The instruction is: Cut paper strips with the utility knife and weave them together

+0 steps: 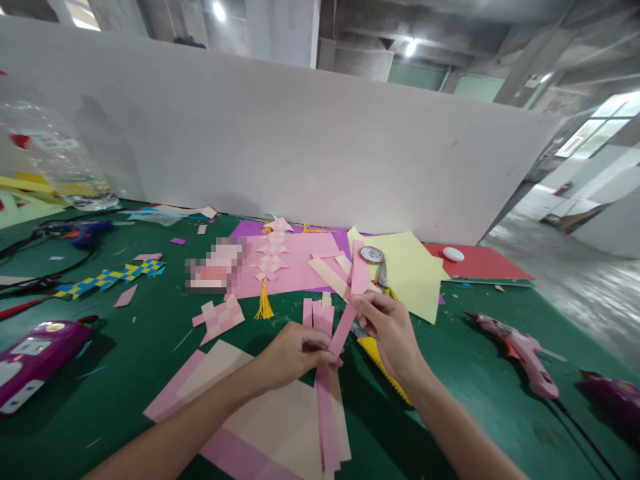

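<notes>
My left hand (295,353) is closed on long pink paper strips (326,413) that hang down toward the front of the table. Between finger and thumb, my right hand (383,320) pinches a pink strip (359,270) that slants up and away from my left hand. Cream and pink paper sheets (275,427) lie under my left forearm. A small woven pink and cream piece (220,318) rests left of my hands. Farther back, a woven pink ornament (273,250) with a yellow tassel (265,303) lies on pink paper (310,263). Beneath my right hand is a yellow-handled cutter (383,370).
A pink glue gun (525,353) lies right on the green table (450,427). At left are a purple device (43,360), a blue glue gun (85,232), a checkered strip (110,279) and a plastic bottle (65,160). Behind stands a white partition (280,140).
</notes>
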Demonstrator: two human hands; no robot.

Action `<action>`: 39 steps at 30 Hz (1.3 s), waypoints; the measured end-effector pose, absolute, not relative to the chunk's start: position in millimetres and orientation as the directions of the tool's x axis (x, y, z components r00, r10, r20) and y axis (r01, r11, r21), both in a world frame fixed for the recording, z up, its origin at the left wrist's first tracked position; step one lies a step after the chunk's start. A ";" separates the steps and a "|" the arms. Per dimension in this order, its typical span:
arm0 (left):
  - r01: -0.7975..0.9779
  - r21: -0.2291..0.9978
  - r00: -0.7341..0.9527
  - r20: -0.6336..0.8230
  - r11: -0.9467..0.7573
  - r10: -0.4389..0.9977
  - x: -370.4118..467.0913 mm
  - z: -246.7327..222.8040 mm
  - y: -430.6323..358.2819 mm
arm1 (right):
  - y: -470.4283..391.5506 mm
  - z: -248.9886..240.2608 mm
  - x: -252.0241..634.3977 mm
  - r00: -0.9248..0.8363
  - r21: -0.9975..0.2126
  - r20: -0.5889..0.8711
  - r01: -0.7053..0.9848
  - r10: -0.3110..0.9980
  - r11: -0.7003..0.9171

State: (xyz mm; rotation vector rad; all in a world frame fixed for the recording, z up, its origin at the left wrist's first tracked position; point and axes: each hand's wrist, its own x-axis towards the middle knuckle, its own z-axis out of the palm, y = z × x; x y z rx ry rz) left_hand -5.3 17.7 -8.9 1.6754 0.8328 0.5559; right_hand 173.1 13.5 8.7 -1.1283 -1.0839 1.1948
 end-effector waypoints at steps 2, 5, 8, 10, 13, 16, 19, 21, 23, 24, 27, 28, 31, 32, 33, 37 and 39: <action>0.227 0.966 0.648 -0.057 -0.122 0.760 -5.4 -8.5 17.4 | 13.5 8.6 172.7 0.067 -0.992 0.025 -0.120 0.997 0.033; 0.214 0.969 0.658 -0.049 -0.125 0.752 -5.6 -7.6 16.9 | 14.1 8.1 172.8 0.068 -0.993 0.025 -0.117 0.997 0.032; 0.176 0.978 0.678 -0.036 -0.115 0.734 -6.0 -5.2 16.3 | 14.9 9.2 174.8 0.072 -0.987 0.023 -0.158 0.997 0.034; 0.119 0.992 0.681 -0.047 -0.047 0.731 -6.6 -3.2 16.1 | 14.0 10.9 176.1 0.040 -0.969 0.013 -0.247 0.999 0.023; -0.014 0.990 0.654 -0.098 0.141 0.750 -7.8 -1.6 16.8 | 6.8 12.5 173.6 -0.224 -0.908 -0.022 -0.404 0.974 -0.113; -0.161 0.943 0.636 -0.125 0.290 0.761 -7.2 -1.8 16.5 | -6.2 10.7 161.6 -0.611 -0.878 -0.072 -0.337 0.788 -0.341; -0.222 0.891 0.702 -0.136 0.397 0.699 -4.3 -2.6 12.1 | -17.2 7.1 144.1 -0.763 -0.876 -0.167 -0.176 0.624 -0.450; -0.156 0.882 0.796 -0.154 0.445 0.585 -2.4 -4.6 7.6 | -20.7 5.3 133.8 -0.807 -0.883 -0.186 -0.112 0.560 -0.455; -0.090 0.868 0.811 -0.221 0.488 0.542 -1.4 -9.0 4.4 | -22.0 4.4 126.8 -0.824 -0.875 -0.198 -0.095 0.530 -0.475; -0.073 0.864 0.808 -0.241 0.498 0.538 -1.2 -12.0 3.8 | -22.2 4.3 124.7 -0.831 -0.870 -0.205 -0.088 0.518 -0.485; -0.108 0.925 0.805 -0.134 0.365 0.577 -0.9 -20.9 6.9 | -22.7 4.7 122.6 -0.842 -0.872 -0.206 -0.073 0.498 -0.485; -0.119 0.925 0.808 -0.121 0.360 0.577 -0.8 -22.8 8.9 | -22.6 4.9 122.6 -0.844 -0.874 -0.200 -0.076 0.498 -0.480; -0.140 0.928 0.768 -0.117 0.344 0.629 -0.6 -24.3 14.4 | -21.3 5.6 123.0 -0.839 -0.862 -0.191 -0.104 0.510 -0.495; -0.145 0.930 0.748 -0.119 0.336 0.652 -0.6 -23.6 15.5 | -20.5 5.6 122.8 -0.834 -0.858 -0.192 -0.113 0.517 -0.501; -0.151 0.932 0.732 -0.118 0.329 0.671 -0.6 -22.7 16.2 | -19.7 5.5 122.5 -0.826 -0.857 -0.193 -0.121 0.529 -0.500; -0.145 0.944 0.780 -0.075 0.296 0.621 -1.2 -18.3 15.5 | -19.8 3.3 120.5 -0.800 -0.874 -0.215 -0.098 0.560 -0.476; -0.109 0.951 0.828 -0.074 0.290 0.556 -1.5 -16.6 14.2 | -22.1 1.9 119.8 -0.804 -0.878 -0.222 -0.081 0.552 -0.471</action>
